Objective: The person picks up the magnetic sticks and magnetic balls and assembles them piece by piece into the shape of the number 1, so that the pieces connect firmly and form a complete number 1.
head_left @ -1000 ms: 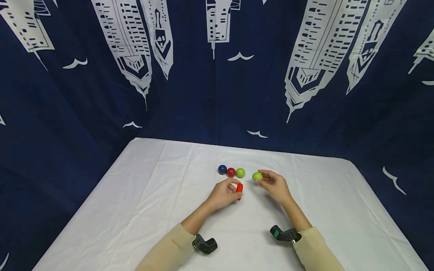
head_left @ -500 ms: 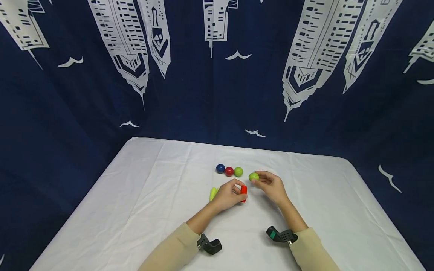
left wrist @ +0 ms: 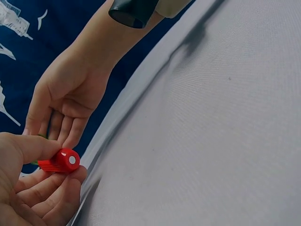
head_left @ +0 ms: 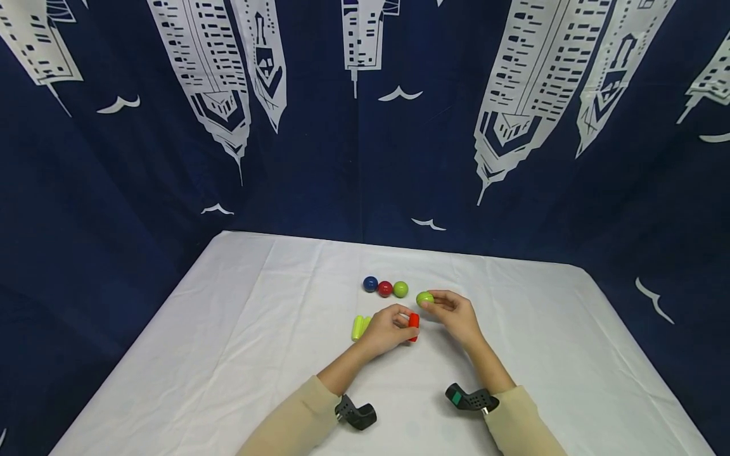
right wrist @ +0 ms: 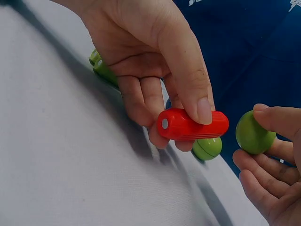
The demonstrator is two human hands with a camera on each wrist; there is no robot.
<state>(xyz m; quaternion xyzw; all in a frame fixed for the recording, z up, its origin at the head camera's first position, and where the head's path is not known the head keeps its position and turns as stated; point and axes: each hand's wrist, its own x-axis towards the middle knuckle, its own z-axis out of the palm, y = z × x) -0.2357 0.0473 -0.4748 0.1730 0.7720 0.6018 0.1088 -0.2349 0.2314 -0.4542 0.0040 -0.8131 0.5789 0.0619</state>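
Observation:
Between thumb and fingers, my left hand (head_left: 383,334) pinches a red ridged rod (head_left: 414,320); a pale round disc shows on its end (right wrist: 165,124) in the right wrist view. Just to the right and slightly farther back, my right hand (head_left: 461,318) holds a glossy green ball (head_left: 424,298) by its fingertips. A small gap separates ball and rod. Behind the hands, a blue ball (head_left: 371,284), a red ball (head_left: 385,289) and a second green ball (head_left: 400,289) form a row on the table. Yellow-green rods (head_left: 357,328) lie left of my left hand, partly covered by it.
A white cloth covers the table (head_left: 274,354). Its far edge meets a dark blue curtain (head_left: 319,190) printed with white buildings and birds. Black camera mounts (head_left: 356,413) sit on both wrists, close over the cloth.
My left hand has moved to the right with the red rod, uncovering the yellow-green rods. My right hand has shifted slightly left with the green ball, bringing the two closer together.

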